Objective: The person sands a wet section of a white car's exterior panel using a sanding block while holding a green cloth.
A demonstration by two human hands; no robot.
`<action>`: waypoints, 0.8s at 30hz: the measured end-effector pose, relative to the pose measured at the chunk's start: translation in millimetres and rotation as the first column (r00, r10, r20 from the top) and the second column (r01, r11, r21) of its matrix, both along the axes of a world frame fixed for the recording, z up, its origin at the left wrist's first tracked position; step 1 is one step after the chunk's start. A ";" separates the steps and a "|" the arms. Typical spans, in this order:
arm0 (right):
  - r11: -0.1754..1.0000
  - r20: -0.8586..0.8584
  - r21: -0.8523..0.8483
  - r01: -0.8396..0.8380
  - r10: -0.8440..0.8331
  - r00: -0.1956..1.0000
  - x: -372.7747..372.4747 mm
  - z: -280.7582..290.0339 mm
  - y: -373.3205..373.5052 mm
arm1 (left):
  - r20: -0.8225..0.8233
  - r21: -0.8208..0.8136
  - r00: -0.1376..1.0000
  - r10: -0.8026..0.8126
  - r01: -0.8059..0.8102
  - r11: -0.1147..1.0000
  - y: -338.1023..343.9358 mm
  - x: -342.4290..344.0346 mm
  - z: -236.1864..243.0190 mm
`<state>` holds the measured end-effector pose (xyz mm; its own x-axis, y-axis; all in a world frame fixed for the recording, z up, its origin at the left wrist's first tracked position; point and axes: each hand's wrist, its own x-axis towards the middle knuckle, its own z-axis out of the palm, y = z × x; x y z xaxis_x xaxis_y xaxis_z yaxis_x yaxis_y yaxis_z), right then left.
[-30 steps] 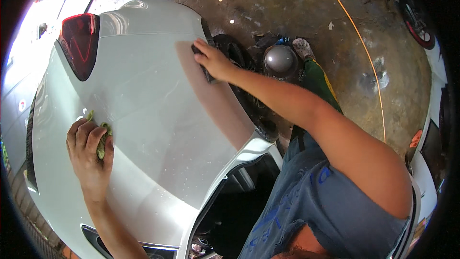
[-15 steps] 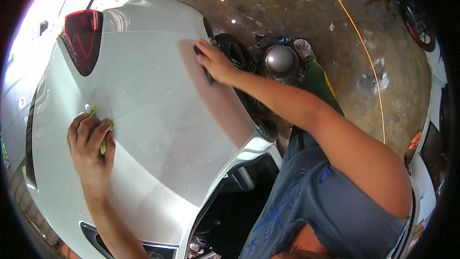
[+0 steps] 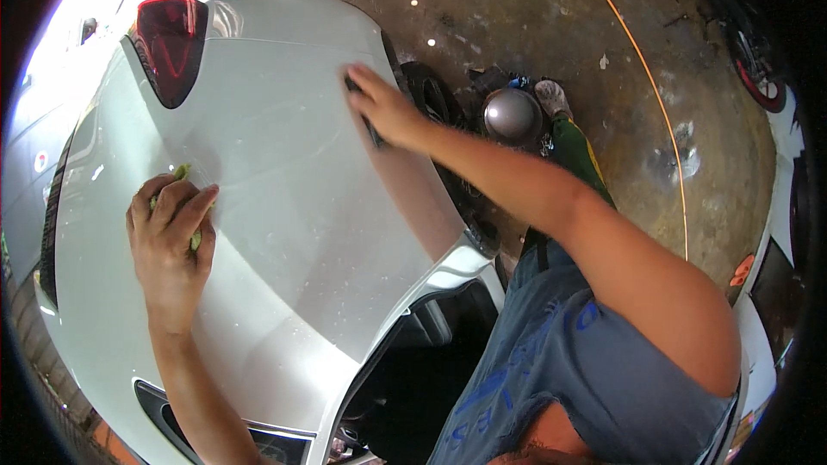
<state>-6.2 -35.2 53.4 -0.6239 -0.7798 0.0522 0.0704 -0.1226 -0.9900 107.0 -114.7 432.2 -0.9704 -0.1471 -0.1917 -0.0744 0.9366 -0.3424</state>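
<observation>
Bodywork, glossy whitish-grey painted metal (image 3: 284,138), is what's at risk here imo. Right hand (image 3: 392,117), just shy of 12 o'clock, grips a narrow dark block (image 3: 376,133) against it, by a dull pinkish-brown strip (image 3: 419,205); tip that block and its edge could gouge. Left hand (image 3: 170,224), 9 o'clock and well apart from the other, has its fingers bunched round a crumpled yellow-green cloth (image 3: 197,239). If those small white specks near 7 o'clock are grit, dragging the cloth over them could scratch.

The left hand (image 3: 170,245) curls its fingers (image 3: 175,200); the right hand (image 3: 388,110) faces palm-down, arm (image 3: 551,188) outstretched.
</observation>
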 end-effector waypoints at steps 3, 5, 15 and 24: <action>0.994 -0.064 -0.006 -0.106 0.106 0.992 73.7 30.9 94.7 | -0.004 0.008 0.999 0.032 -0.032 0.999 -1.8 12.5 2.0; 0.989 -0.089 -0.062 -0.136 0.130 0.988 74.3 38.7 106.3 | -0.007 0.006 1.000 0.028 -0.028 1.000 -2.7 8.8 4.5; 0.998 -0.029 0.050 -0.047 0.048 0.998 21.7 28.1 21.9 | -0.029 -0.024 0.999 -0.013 0.012 1.000 -7.2 6.4 1.2; 1.000 -0.010 0.012 -0.013 0.013 1.000 -19.6 19.1 -2.7 | -0.019 -0.046 0.998 -0.056 0.055 0.997 -3.8 -5.0 5.9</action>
<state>-25.8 -37.9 72.6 -0.6134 -0.7882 0.0494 0.0617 -0.1102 -0.9920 102.0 -118.5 438.0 -0.9809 -0.1015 -0.1662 -0.0304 0.9229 -0.3839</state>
